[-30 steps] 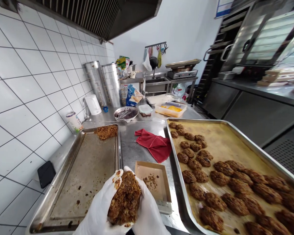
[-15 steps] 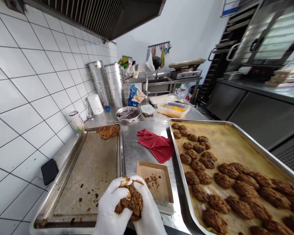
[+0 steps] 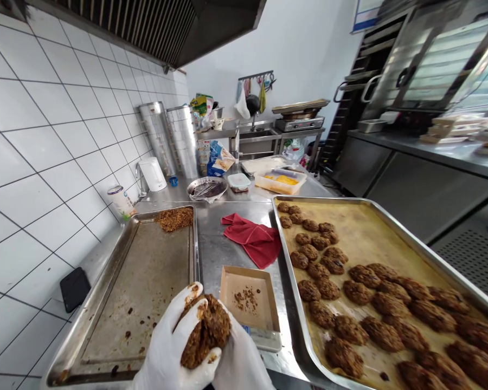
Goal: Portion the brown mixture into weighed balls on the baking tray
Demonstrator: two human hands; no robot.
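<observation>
Both of my hands wear white gloves smeared with brown crumbs. Between them is a lump of brown, seeded dough (image 3: 205,330). My left hand (image 3: 166,341) curls its fingers around the lump's left side and top. My right hand (image 3: 242,352) presses against the lump from the right, its fingers partly hidden behind it. Just beyond my hands a brown cardboard tray (image 3: 267,287) with crumbs in it rests on a scale (image 3: 268,341). To the left lies a metal baking tray (image 3: 146,271) with a heap of loose brown mixture (image 3: 174,219) at its far end.
On the right, a large lined tray (image 3: 374,233) carries many shaped dough lumps (image 3: 384,333). A red cloth (image 3: 254,238) lies between the trays. A black phone (image 3: 75,290) is by the tiled wall. Farther back stand a plastic tub (image 3: 280,181), a covered bowl (image 3: 207,188) and metal cylinders (image 3: 183,141).
My hands have turned the lump; the left fingers now spread more widely over it. The lump looks rounder, with a crease down its front. The view has shifted slightly to the right.
</observation>
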